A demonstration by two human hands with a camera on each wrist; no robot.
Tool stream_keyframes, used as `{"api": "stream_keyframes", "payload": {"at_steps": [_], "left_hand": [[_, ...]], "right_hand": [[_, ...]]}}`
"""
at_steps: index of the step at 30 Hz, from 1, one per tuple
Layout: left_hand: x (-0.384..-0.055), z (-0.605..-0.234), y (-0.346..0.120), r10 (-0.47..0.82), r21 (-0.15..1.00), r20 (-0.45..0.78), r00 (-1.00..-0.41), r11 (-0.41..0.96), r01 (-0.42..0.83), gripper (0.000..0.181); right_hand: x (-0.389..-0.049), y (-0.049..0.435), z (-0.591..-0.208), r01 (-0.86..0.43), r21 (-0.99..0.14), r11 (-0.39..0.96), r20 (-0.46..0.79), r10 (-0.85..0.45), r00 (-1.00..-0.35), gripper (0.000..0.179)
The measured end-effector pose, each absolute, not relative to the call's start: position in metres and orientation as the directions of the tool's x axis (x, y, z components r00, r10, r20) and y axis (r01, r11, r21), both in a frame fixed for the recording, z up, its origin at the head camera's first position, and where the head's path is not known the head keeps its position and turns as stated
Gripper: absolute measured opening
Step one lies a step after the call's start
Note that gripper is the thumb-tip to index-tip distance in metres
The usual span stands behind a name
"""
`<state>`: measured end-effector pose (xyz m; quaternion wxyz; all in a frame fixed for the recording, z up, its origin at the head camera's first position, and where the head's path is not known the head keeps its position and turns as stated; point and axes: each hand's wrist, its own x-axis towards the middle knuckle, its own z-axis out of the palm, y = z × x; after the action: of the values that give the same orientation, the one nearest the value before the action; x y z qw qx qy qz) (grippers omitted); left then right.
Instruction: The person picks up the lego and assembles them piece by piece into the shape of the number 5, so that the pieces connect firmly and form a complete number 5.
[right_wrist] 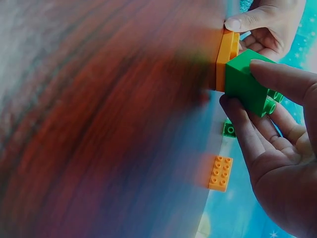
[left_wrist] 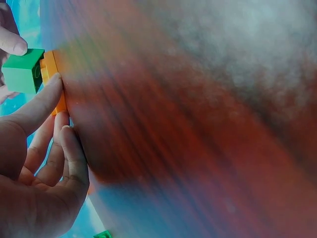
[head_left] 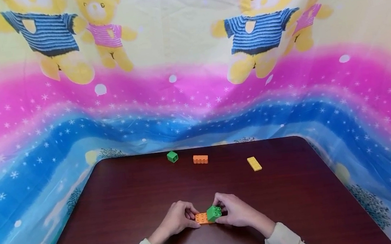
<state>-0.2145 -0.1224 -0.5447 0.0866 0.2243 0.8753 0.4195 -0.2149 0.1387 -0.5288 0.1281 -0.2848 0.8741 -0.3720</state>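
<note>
My left hand (head_left: 180,218) pinches the left end of a flat orange toy brick (head_left: 201,218) on the dark table, thumb at the near side and fingers at the far side. In my right hand (head_left: 236,209) is a green block (head_left: 213,213), gripped between thumb and fingers over the orange brick's right end. The right wrist view shows the green block (right_wrist: 246,82) tilted against the studded face of the orange brick (right_wrist: 227,57), its own studs turned away from it. The left wrist view has the left thumb on the orange brick's edge.
Toward the table's far edge lie another green block (head_left: 172,157) and a second orange brick (head_left: 200,159). A flat yellow brick (head_left: 254,164) lies farther right. Behind the table (head_left: 135,194) hangs a cloth (head_left: 190,82) printed with bears.
</note>
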Motion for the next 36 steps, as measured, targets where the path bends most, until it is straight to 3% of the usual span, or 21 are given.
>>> {"api": "stream_keyframes", "payload": {"at_steps": [36], "left_hand": [[-0.2149,-0.5452,-0.1214,0.458,0.766,0.028,-0.888,0.561,0.313,0.028]], "right_hand": [[-0.2203,0.1299,-0.5309,-0.455,-0.702,0.547,0.034,-0.613,-0.789,0.027]]}}
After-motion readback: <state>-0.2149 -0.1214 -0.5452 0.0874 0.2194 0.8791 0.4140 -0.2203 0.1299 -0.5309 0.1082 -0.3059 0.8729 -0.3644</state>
